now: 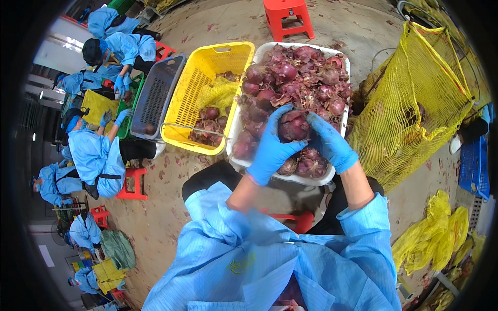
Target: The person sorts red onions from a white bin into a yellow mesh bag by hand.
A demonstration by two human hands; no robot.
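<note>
A white tub (342, 62) heaped with red onions and loose papery skins sits in front of me. Over its near half, my two blue-gloved hands cradle one large red onion (293, 126). My left hand (274, 150) wraps its fingers around the onion's left side and underside, and my right hand (332, 145) grips it from the right. More onions (312, 165) lie just below the held one in the tub.
A yellow basket (181, 88) with onions and netting, a grey basket (153, 93), a yellow mesh sack (404, 114), red stools (288, 15), yellow bags (425, 233) and a blue crate (472, 166) surround me. Several co-workers (93, 155) in blue work along the left.
</note>
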